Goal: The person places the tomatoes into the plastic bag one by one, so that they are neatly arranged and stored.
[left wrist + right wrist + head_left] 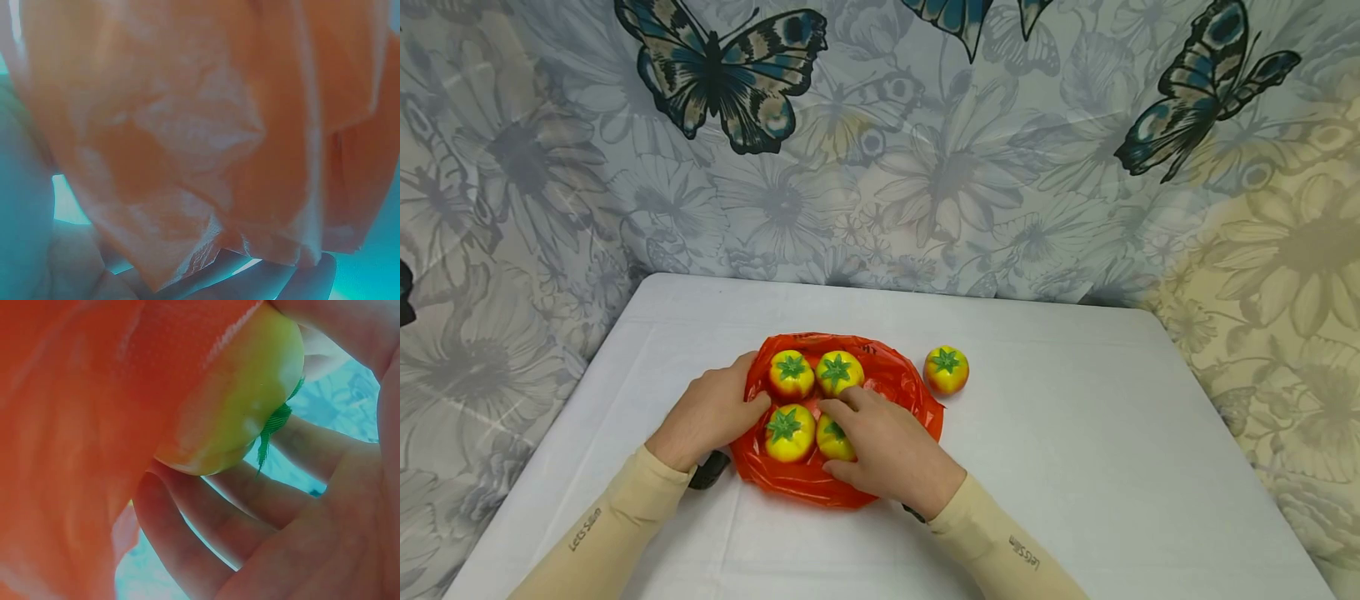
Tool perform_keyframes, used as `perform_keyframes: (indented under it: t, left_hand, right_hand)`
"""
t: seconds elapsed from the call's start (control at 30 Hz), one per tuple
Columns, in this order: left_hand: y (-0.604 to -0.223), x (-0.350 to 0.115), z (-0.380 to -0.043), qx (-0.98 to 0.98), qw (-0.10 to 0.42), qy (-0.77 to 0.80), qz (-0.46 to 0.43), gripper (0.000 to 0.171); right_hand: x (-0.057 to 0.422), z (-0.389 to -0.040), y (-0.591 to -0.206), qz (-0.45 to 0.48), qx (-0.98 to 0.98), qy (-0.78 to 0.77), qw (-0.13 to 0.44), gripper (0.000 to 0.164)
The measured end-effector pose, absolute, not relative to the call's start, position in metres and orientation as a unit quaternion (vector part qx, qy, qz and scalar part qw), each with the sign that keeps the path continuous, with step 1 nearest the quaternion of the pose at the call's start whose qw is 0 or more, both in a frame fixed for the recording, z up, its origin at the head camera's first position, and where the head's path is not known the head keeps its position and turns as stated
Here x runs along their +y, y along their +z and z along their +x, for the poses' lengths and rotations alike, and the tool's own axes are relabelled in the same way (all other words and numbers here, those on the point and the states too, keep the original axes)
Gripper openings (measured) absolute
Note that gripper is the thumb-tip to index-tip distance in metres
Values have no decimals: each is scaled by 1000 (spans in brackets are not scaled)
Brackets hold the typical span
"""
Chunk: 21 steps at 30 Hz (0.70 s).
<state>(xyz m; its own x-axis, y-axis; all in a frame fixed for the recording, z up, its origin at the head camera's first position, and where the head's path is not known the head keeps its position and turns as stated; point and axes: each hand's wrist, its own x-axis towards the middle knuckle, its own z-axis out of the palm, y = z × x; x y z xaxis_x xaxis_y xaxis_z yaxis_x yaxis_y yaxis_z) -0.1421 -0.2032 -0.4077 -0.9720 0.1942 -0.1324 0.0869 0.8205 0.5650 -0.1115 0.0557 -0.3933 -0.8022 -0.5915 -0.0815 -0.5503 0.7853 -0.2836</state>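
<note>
A red plastic bag [887, 367] lies spread on the white table, with several yellow-red tomatoes inside, each with a green star-shaped top. My left hand [715, 412] holds the bag's left edge, its thumb over the rim; the left wrist view shows the bag's thin side [187, 137] close up with fingertips under it. My right hand [887, 446] reaches over the front right tomato [835, 440], fingers curled round it. In the right wrist view this tomato [250, 394] sits between thumb and fingers, partly covered by the bag.
One more tomato [947, 371] stands on the table just outside the bag's right side. A dark object [710, 471] shows under my left wrist. The white table [1075, 467] backs onto a wall cloth with butterflies and flowers [940, 167].
</note>
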Motion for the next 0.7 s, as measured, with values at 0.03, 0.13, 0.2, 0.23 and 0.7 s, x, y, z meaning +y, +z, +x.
perform_keyframes:
  t: [0.03, 0.13, 0.2, 0.23, 0.7]
  left_hand:
    - [-408, -203, -142, 950, 91, 290, 75, 65]
    - [-409, -203, -141, 950, 88, 290, 77, 65]
    - [-410, -204, -141, 950, 86, 289, 78, 64]
    - [-409, -204, -141, 950, 86, 289, 79, 64]
    - [-409, -203, -140, 951, 95, 285, 76, 66]
  right_hand:
    - [55, -111, -394, -303, 941, -122, 84, 71]
    - [54, -111, -396, -304, 942, -116, 87, 71]
    - [54, -110, -397, -307, 941, -113, 88, 71]
    - [54, -110, -397, -309, 941, -112, 87, 71]
    - [53, -108, -401, -322, 937, -111, 80, 68]
